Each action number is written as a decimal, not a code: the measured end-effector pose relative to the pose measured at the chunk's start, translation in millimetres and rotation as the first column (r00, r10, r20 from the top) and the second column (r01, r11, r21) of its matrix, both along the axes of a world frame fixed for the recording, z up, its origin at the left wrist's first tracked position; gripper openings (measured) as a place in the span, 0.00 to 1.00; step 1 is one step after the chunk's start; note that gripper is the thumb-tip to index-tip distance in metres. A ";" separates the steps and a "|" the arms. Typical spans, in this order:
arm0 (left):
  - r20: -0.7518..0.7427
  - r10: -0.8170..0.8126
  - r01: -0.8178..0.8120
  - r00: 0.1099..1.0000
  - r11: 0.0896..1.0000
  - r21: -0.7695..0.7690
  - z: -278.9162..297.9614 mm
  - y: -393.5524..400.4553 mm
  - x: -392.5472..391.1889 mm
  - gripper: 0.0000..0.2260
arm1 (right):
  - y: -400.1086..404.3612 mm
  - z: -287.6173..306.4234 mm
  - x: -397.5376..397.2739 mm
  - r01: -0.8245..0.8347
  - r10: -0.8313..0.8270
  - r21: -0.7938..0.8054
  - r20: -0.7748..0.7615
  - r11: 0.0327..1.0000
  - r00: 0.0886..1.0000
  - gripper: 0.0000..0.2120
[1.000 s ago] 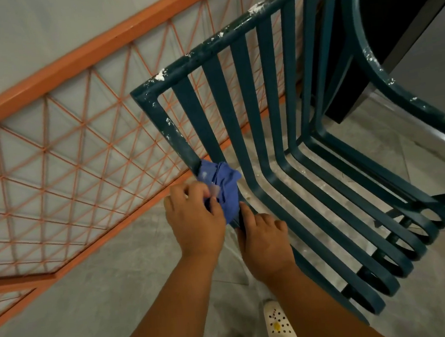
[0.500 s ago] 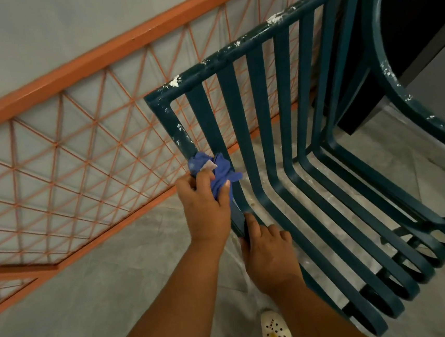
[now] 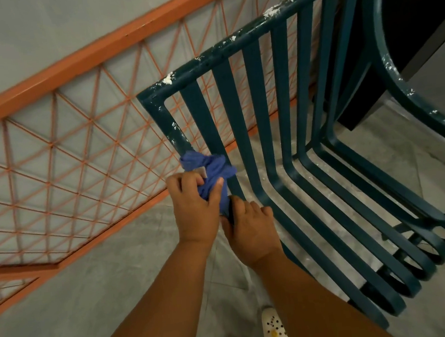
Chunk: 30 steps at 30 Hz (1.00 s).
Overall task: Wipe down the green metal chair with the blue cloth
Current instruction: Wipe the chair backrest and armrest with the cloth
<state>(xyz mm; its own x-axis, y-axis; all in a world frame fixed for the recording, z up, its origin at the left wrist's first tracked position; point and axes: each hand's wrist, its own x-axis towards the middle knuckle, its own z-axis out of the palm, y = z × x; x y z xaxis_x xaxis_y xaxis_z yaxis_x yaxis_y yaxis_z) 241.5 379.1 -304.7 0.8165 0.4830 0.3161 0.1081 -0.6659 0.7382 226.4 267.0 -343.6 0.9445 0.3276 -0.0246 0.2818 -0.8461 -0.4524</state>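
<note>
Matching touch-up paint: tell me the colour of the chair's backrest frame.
Dark teal green, flecked with white chips, on the chair's backrest frame; head view.

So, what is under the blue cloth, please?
The blue cloth is bunched around the chair frame's left upright bar, which shows above it with white flecks. The left hand grips it. The wrapped stretch of bar is hidden; the right hand holds the frame just below.

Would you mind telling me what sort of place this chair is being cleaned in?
Probably a balcony, landing or terrace, though I can't be sure. An orange railing with lattice bars runs beside the green metal chair, and the floor is grey stone-look tile, with white specks on the frame.
</note>
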 end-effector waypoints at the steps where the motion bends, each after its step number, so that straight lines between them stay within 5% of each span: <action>1: 0.038 0.041 -0.041 0.998 0.999 0.003 5.4 3.9 6.2 0.14 | 0.3 2.1 -0.1 0.007 -0.007 -0.005 0.009 1.000 1.000 0.22; 5: 0.109 0.117 -0.121 0.987 0.992 0.029 22.6 19.5 28.9 0.19 | 3.5 7.6 0.3 0.027 -0.026 -0.025 0.023 0.999 0.999 0.24; 14: -0.150 -0.021 -0.010 0.989 0.979 -0.203 1.2 17.6 8.4 0.19 | 20.3 25.7 26.1 0.033 -0.039 0.155 0.037 0.987 0.999 0.20; 19: -0.042 0.008 -0.013 0.999 0.992 -0.125 19.4 25.5 16.6 0.18 | 20.0 14.4 25.0 -0.030 0.029 0.077 0.005 0.997 1.000 0.28; 24: 0.120 0.083 -0.072 0.989 0.993 -0.097 54.0 37.3 46.0 0.19 | 18.8 18.8 27.3 -0.018 0.020 0.037 -0.050 0.999 0.999 0.21; 30: -0.027 0.028 -0.032 0.999 0.985 -0.171 28.7 32.8 31.9 0.18 | 19.5 23.6 26.3 -0.007 0.008 0.010 -0.088 1.000 0.996 0.19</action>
<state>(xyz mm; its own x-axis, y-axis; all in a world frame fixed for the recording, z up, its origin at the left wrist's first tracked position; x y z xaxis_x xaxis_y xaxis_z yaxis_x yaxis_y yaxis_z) 273.4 411.9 -275.9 0.8073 0.5527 0.2068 0.1456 -0.5262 0.8378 252.7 286.5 -320.0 0.9363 0.3352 -0.1044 0.2466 -0.8396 -0.4840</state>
